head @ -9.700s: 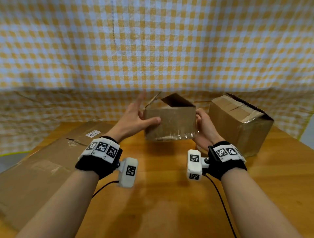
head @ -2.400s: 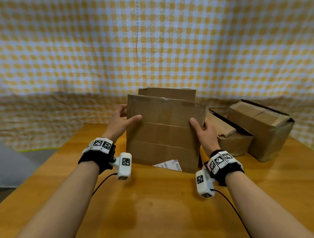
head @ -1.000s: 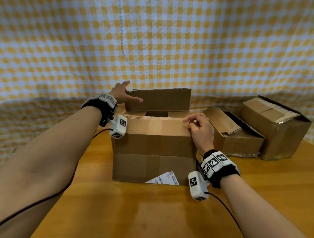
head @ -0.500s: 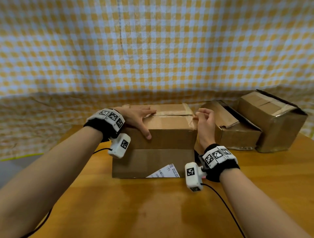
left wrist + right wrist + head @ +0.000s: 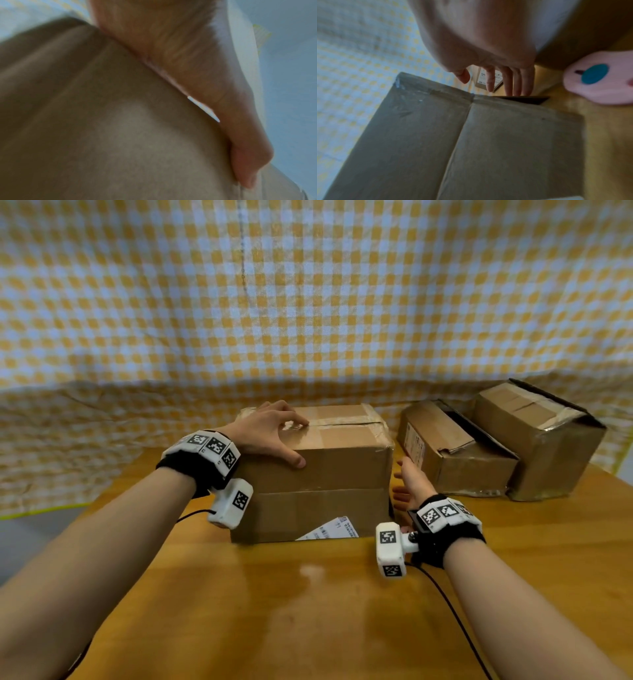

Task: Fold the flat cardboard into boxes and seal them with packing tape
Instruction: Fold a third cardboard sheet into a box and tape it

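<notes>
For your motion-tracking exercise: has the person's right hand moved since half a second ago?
Yes. The right hand has left the front brown cardboard box's top edge and dropped beside its right wall, nearer the wooden table.

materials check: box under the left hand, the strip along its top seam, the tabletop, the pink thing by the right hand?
Box: brown corrugated-looking cardboard, matte, with creased panels and worn corners.
Strip: seemingly clear plastic packing tape, glossy and wrinkled.
Tabletop: wood or wood-look laminate, with orange grain and a sheen from reflected light.
Pink thing: probably smooth plastic with a teal centre; too blurred to be sure.
</notes>
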`<state>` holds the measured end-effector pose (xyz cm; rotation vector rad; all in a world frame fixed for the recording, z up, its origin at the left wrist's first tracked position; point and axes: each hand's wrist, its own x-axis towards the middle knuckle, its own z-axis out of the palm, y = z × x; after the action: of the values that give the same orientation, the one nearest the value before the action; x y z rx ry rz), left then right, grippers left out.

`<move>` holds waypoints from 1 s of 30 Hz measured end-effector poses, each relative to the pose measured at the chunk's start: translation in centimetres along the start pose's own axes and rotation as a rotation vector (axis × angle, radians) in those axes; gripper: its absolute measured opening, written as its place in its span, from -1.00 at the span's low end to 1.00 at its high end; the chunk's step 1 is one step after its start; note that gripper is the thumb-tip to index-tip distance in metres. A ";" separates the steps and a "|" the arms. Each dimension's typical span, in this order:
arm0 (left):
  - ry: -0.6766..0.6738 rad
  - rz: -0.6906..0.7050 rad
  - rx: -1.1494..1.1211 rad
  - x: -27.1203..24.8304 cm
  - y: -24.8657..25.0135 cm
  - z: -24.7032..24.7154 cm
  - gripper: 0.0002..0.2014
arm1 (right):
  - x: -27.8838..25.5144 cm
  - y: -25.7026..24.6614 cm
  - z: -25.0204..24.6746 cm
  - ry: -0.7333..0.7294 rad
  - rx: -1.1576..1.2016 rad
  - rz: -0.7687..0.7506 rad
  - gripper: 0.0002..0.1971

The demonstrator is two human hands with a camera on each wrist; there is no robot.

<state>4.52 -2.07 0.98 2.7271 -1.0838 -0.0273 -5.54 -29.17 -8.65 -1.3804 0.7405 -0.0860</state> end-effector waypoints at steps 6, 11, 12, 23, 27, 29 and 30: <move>0.139 0.000 -0.177 -0.9 -1.7 -0.3 -0.10 | -0.6 -0.6 -0.3 -0.085 0.044 0.053 -0.39; 0.305 -0.075 -0.417 -2.2 -2.7 -1.6 -0.18 | -0.4 -0.4 0.3 -0.227 0.328 -0.060 -0.29; 0.351 -0.090 -0.498 -2.4 -2.9 -1.5 -0.20 | -0.6 -0.4 0.7 -0.304 0.412 -0.116 -0.24; 0.532 -0.214 -1.709 -4.0 -0.2 4.0 -0.45 | -7.5 -4.6 5.2 -0.623 0.147 -0.636 -0.54; 0.622 -0.318 -1.801 -3.7 1.0 7.5 -0.54 | -8.1 -5.2 5.6 -0.461 -0.007 -0.792 -0.60; 0.581 -0.403 -1.830 -3.6 0.9 9.3 -0.56 | -8.4 -5.6 5.7 -0.419 -0.086 -0.889 -0.65; 0.512 -0.439 -1.864 -3.5 0.6 10.0 -0.51 | -8.6 -5.9 5.8 -0.416 -0.126 -0.918 -0.67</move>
<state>0.66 -1.98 -8.91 1.0390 -0.0005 -0.2380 -7.09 -21.49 0.39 -1.6947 -0.2754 -0.4600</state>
